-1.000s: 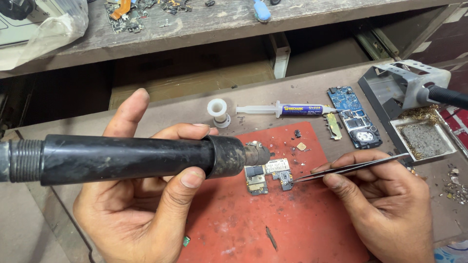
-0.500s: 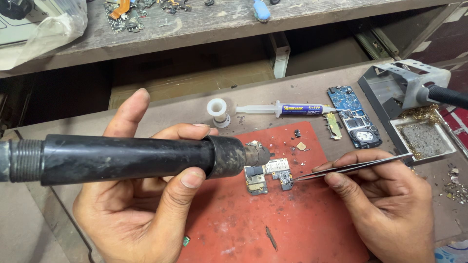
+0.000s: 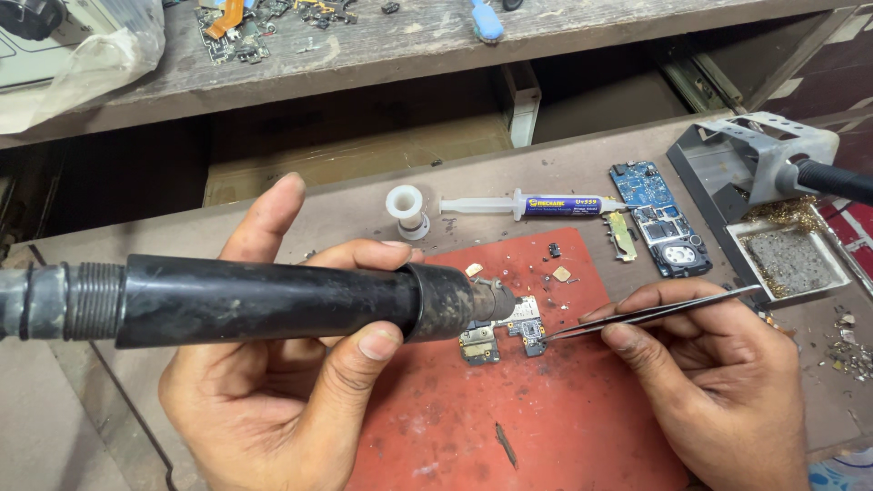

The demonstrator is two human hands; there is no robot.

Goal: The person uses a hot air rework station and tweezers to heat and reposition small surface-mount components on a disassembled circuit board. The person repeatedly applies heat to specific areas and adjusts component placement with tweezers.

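On a worn brown surface (image 3: 564, 177) lies a red mat (image 3: 546, 418), scuffed and speckled with debris. Left hand (image 3: 273, 400) grips a black hot-air handle (image 3: 273, 300), its nozzle just above a small circuit board (image 3: 509, 329) on the mat. Right hand (image 3: 718, 382) pinches thin tweezers (image 3: 655, 314), tips at the board's edge. Behind the mat sit a white spool (image 3: 406, 211), a syringe (image 3: 532, 205) and a blue phone board (image 3: 657, 216). A metal iron stand (image 3: 759, 168) with tray occupies the right. Above, a cluttered wooden shelf (image 3: 382, 45).
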